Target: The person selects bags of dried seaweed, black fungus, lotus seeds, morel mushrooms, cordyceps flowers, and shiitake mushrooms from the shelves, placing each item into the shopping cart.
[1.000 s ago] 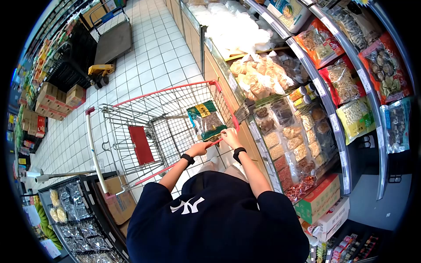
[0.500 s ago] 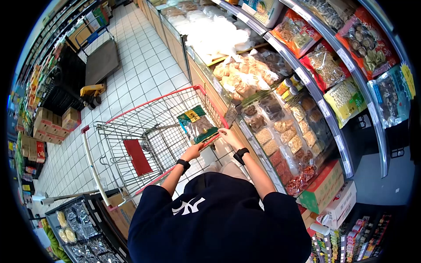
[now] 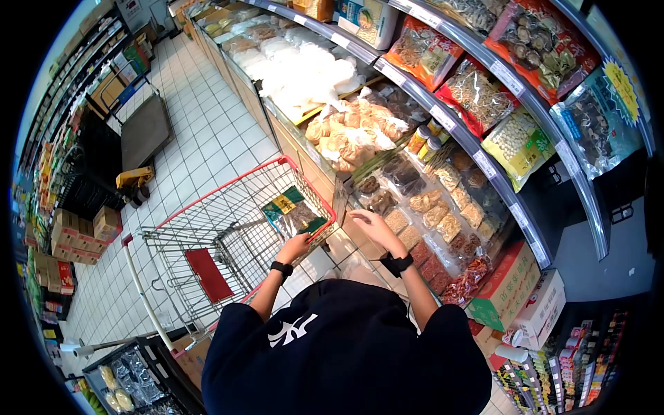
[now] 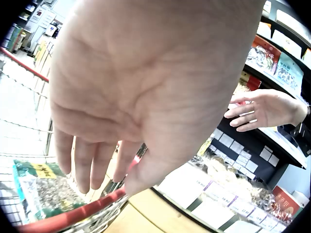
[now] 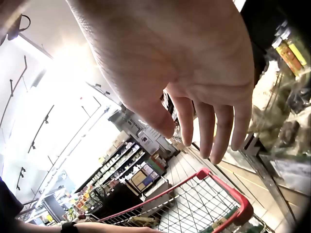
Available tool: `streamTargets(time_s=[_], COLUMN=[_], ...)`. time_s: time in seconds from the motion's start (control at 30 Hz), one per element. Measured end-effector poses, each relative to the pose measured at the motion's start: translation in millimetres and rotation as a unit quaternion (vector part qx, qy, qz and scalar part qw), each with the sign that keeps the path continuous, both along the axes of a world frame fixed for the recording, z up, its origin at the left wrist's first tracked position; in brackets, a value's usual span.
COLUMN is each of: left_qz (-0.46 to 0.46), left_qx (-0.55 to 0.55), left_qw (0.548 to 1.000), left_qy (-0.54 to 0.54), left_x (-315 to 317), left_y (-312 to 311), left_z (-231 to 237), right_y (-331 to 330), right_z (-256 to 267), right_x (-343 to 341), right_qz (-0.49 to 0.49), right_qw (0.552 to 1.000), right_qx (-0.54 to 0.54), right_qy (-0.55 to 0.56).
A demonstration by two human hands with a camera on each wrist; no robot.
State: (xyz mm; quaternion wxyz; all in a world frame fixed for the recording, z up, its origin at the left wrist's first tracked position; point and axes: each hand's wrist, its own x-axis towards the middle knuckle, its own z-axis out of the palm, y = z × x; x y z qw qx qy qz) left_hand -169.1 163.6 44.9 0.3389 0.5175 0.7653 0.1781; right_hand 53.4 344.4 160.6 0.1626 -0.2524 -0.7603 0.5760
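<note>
The left hand [image 3: 296, 247] is at the red rim of a wire shopping cart [image 3: 200, 273]. In the left wrist view its fingers [image 4: 83, 167] hang fairly straight, the thumb overlapping the red rim. Off the cart, the right hand [image 3: 371, 228] hovers beside the counter's glass edge, nothing in it. Its fingers [image 5: 206, 128] are spread and loosely bent in the right wrist view. Inside the cart lies a green, clear-windowed food bag [image 3: 294, 211] with a yellow label, contents brownish. Both wrists wear black bands.
A counter of bagged dried foods [image 3: 439, 218] runs along the right, under curved shelves [image 3: 443, 121] of packets. Cartons [image 3: 505, 297] stand near its lower end. A flatbed trolley [image 3: 145, 128] and a yellow pallet jack [image 3: 135, 178] stand along the tiled aisle [image 3: 200, 111].
The right hand has left the cart's red rim and moved right toward the counter. The left hand stays at the rim. The head view has turned, shifting the cart and counter leftward.
</note>
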Motion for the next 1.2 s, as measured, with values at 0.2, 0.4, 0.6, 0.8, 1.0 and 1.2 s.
streamTargets(time_s=[0.2,0.4,0.6,0.8,1.0,1.2], left_qz=[-0.064,-0.137,-0.207,-0.229,-0.238,-0.228], left_qx=[0.111,0.236,0.300,0.349,0.392,0.400], left_qw=[0.991,0.956,0.921,0.897,0.872,0.860], left_qy=[-0.027,-0.109,-0.139,-0.147,-0.175,-0.221], left_x=[31,78,128,170,206,236], left_y=[82,160,231,286,332,375], left_z=[62,126,187,219,246,257], right_y=[29,58,77,91,110,145], right_z=[50,93,100,115,138,149], right_x=[50,104,165,211,251,282], right_qz=[-0.074,-0.192,-0.330,-0.397,-0.460,-0.548], right_qw=[0.997,0.980,0.936,0.907,0.863,0.801], right_qx=[-0.017,0.048,0.095,0.091,0.145,0.205], right_qy=[0.029,0.036,0.071,0.109,0.151,0.128])
